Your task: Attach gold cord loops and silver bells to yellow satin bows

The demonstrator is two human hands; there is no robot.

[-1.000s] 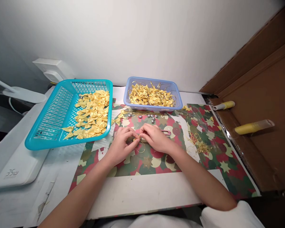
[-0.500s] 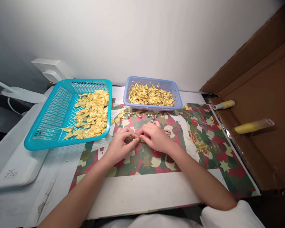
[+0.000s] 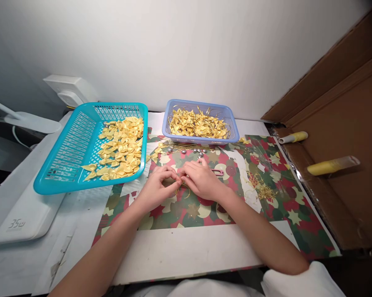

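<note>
My left hand [image 3: 160, 186] and my right hand [image 3: 200, 178] meet fingertip to fingertip low over the patterned sheet. Between them they pinch a thin gold cord [image 3: 188, 194], whose curved end hangs below the fingers. Whether a bow is also in the fingertips is hidden. Just beyond my right hand are several small silver bells [image 3: 201, 151]. A pink-handled tool [image 3: 218, 172], partly covered, lies beside that hand. Behind the bells, straight gold cords [image 3: 188, 146] are laid out. A few loose yellow satin bows [image 3: 156, 153] rest past my left hand.
A teal basket [image 3: 91, 186] of yellow bows stands at left, near a white power bank [image 3: 27, 225]. The blue basket [image 3: 201, 140] at the back holds bows with gold cords. Cord scraps [image 3: 263, 187] lie right, before a cardboard wall [image 3: 337, 123] with yellow tubes [image 3: 332, 166].
My right hand has shifted slightly left, so more of the pink-handled tool shows. The hanging curve of cord has moved a little. Both hands still pinch together, and the view has shifted slightly.
</note>
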